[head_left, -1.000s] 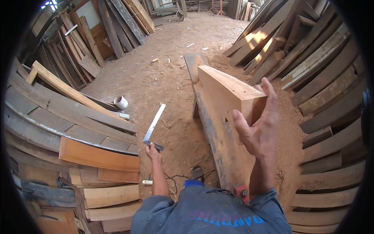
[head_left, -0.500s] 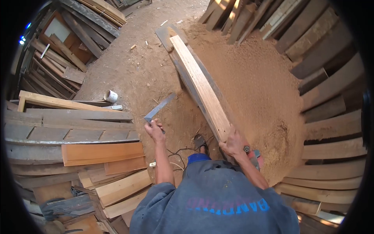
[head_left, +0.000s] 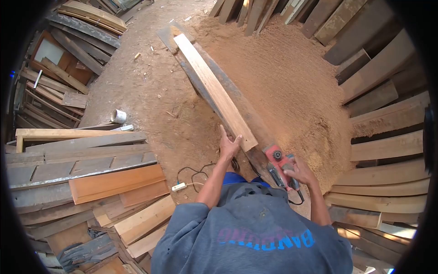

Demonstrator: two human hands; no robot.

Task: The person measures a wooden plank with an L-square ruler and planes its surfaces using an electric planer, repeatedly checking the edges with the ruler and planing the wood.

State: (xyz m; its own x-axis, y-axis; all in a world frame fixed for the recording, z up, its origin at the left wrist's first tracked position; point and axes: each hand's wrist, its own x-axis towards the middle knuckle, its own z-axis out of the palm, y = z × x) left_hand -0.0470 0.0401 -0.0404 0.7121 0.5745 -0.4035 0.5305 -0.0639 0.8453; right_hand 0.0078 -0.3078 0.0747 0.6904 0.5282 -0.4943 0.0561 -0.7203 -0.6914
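A long, pale wooden board (head_left: 214,91) lies lengthwise on a narrow, dark bench (head_left: 219,68). My left hand (head_left: 229,146) grips the board's left edge near its close end, thumb on top and index finger stretched along the side. Just beyond that end, a red electric planer (head_left: 276,157) rests at the bench's near right. My right hand (head_left: 302,172) is at the planer's rear handle, fingers partly curled over it; some of the grip is hidden.
Stacked planks (head_left: 141,219) lie at the left. More boards (head_left: 388,150) line the right side. Sawdust (head_left: 292,91) covers the ground beyond the bench. A white power strip (head_left: 179,187) with dark cable and a white tub (head_left: 118,116) are on the left.
My left hand has moved right onto the board; the metal square it held is out of sight. My right hand has left the board's end for the planer. The view has shifted.
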